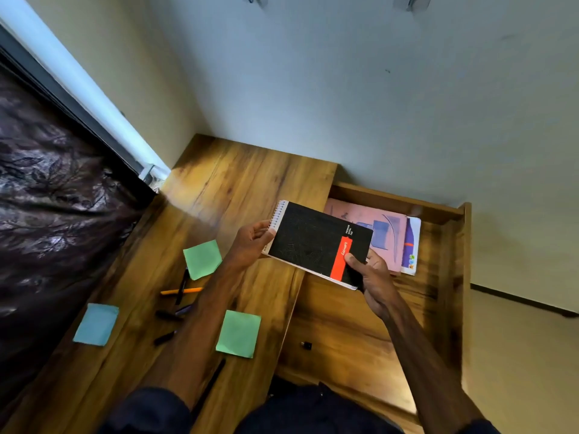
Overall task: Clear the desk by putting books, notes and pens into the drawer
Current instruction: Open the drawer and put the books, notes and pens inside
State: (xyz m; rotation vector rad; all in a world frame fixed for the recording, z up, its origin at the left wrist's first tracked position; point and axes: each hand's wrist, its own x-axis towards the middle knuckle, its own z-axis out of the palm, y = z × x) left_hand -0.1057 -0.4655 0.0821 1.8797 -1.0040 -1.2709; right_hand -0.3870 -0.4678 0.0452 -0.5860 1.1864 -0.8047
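Against a pale wall [360, 89], wooden desk [250, 183] with open drawer [445, 261].

The drawer [446, 270] is open from above. A pink book [393, 242] covers its far end; the near floor is bare wood except a small black object [306, 345]. A black notebook [313, 242], held aloft, overhangs the drawer's left edge. On the table [250, 170], sticky notes [202, 260] and pens [180, 291] occupy the near left; the far part is bare.
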